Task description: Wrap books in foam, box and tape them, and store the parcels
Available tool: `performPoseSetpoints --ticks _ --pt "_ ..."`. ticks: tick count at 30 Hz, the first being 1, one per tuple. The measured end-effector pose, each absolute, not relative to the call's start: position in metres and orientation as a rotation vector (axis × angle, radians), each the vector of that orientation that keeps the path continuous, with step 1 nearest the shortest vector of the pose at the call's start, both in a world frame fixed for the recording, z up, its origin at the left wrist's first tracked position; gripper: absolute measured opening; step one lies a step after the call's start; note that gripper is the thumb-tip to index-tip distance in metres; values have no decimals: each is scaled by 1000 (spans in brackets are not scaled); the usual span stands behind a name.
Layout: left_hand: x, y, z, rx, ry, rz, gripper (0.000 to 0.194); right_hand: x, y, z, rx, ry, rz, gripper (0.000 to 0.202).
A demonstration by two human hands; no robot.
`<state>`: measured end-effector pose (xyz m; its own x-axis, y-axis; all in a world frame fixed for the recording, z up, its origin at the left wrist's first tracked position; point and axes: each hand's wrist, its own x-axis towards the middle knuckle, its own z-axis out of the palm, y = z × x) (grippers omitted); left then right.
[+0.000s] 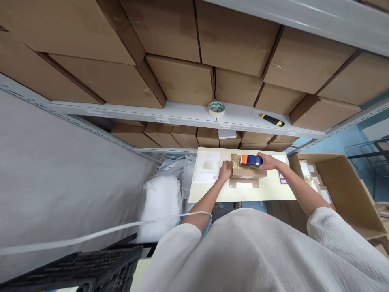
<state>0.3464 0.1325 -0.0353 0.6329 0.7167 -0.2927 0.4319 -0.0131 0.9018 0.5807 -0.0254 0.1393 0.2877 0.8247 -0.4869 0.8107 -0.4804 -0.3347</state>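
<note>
A small cardboard box (247, 173) lies on the pale yellow tabletop (243, 196) in front of me, with shiny tape along its top. My left hand (225, 170) grips the box's left end, fingers closed against it. In my right hand (268, 161) is a blue and orange tape dispenser (252, 160), held over the top of the box. Its roll is mostly hidden. A flap or second piece of cardboard with a white label (244, 185) shows at the box's near side; I cannot tell which.
White sheets (207, 166) lie left on the table, a phone (283, 178) right. The shelf (188, 111) holds a masking tape roll (216, 109), a utility knife (272, 120) and several large boxes (182, 79). An open carton (349, 190) with small packages stands right; white wrapping (161, 202) left.
</note>
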Motion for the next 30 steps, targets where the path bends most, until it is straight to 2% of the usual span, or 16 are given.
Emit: performPoseSetpoints --ticks 3,7,9,17,23,30 --pt "351 135 -12 1848 779 393 70 580 -28 135 -2442 -1607 880 48" --pt "362 141 16 2169 422 45 123 578 -31 133 -2428 -1659 821 47" --pt "365 143 22 2271 369 -117 139 577 -31 135 -2450 -1708 847 48" --pt "372 147 12 2390 425 -292 140 609 -47 143 -2494 -1898 906 44" --pt "375 150 12 2406 439 -319 133 676 -128 132 -2637 -1726 911 40" --pt "379 148 15 2447 494 -375 133 730 -193 116 -2687 -1591 946 40"
